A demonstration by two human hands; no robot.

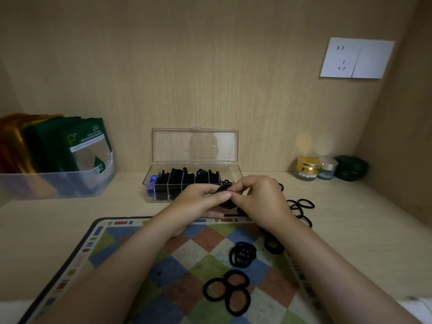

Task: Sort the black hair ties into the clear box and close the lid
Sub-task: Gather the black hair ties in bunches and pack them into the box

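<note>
Two grips, left grip (201,203) and right grip (261,197), pinch black hair ties (228,203) — clear box (149,195) lid (194,146) up — compartments tie-filled.

One clear box (233,171), three jars (306,167), perhaps twenty unboxed hair ties (233,257)

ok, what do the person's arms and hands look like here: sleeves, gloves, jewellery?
The left hand and right hand are bare: no gloves, no rings that show. The left forearm and right forearm are uncovered down to the frame's bottom edge, so no sleeve, watch or bracelet is in view.
</note>
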